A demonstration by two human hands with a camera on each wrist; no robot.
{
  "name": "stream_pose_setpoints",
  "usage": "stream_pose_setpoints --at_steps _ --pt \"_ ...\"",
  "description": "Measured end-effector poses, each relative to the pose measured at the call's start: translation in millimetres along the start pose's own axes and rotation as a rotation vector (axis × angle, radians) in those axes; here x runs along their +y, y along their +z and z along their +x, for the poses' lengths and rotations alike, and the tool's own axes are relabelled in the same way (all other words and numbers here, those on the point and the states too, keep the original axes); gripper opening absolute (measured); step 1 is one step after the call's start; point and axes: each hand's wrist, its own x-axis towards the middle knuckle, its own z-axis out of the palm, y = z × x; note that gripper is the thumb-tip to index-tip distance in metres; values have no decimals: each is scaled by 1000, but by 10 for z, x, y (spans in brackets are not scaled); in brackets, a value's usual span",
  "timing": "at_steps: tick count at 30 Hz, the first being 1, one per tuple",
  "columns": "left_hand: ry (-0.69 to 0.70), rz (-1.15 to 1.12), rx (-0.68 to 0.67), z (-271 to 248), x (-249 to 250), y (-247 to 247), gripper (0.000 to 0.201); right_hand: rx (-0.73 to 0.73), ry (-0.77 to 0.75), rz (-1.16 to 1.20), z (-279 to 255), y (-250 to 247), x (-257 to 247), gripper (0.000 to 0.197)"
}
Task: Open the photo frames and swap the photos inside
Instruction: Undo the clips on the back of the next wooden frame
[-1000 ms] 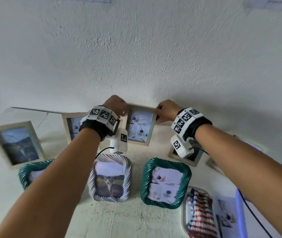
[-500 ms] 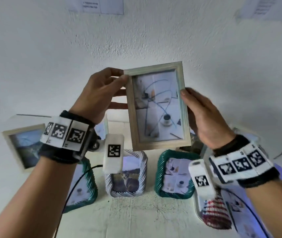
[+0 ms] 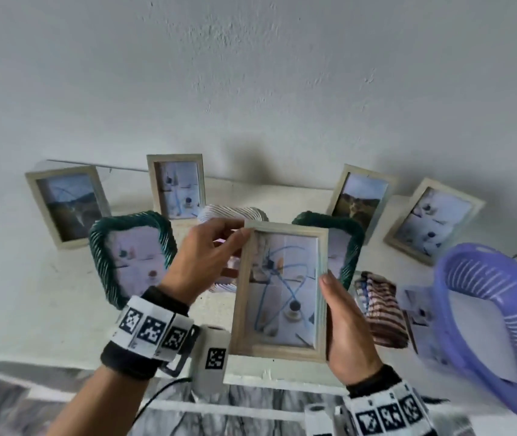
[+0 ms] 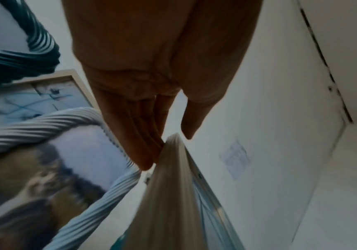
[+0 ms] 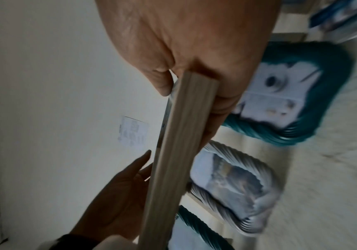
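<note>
Wooden photo frame (image 3: 279,291) held upright in the air above the near edge of the white surface (image 3: 30,278), picture side toward the head camera, near of the braided frames standing there. Left hand (image 3: 202,262) pinches the frame's upper left corner, thumb in front, straightened fingers (image 4: 139,135) behind. Right hand (image 3: 346,322) grips the lower right edge, thumb on the front face, palm and fingers wrapped behind.
</note>
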Motion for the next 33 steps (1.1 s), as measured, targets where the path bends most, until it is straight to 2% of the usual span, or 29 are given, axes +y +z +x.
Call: stream_pose_setpoints --at_steps 1,2,3,4,5,6,9,11,15,18,22,25,29,31,33 --pt "15 67 12 -107 -71 99 36 -43 53 -4 -74 -57 57 50" --pt "41 150 18 -221 -125 185 41 -8 3 -14 -144 -98 109 54" --pt "69 228 10 -352 -166 282 52 -91 23 59 -201 -146 125 51" --pt "94 281 -9 -494 -189 387 58 -98 33 131 -265 -180 147 44" --pt "99 293 -40 -613 -206 483 65 -22 9 127 -304 -147 144 42" --pt "82 275 -80 -721 -247 588 78 -31 -32 37 -351 -132 146 49" --pt "-17 188 -152 -889 -403 847 119 -107 30 58 -485 -121 143 57" --pt "-46 70 -157 -941 -431 932 125 -126 67 55 -561 -127 114 56" --pt "-40 -208 -159 -996 -478 944 106 -107 -74 -193 -561 -131 137 33" --pt "-50 -396 -240 -1041 -526 905 107 -88 -90 -349 -568 -113 208 42" --pt "-113 -542 -224 -1033 -636 818 95 -43 15 -138 -565 -61 241 28" --pt "-172 -563 -219 -1000 -752 759 67 31 -23 -265 -533 -38 382 21" --pt "-154 -630 -118 -924 -922 595 40 111 -144 -373 -475 -126 497 19" --pt "-144 -543 -107 -915 -997 508 22 139 -207 -518 -445 -196 519 20" --pt "-159 -387 -69 -894 -1098 459 19 143 -260 -680 -431 -263 562 20"
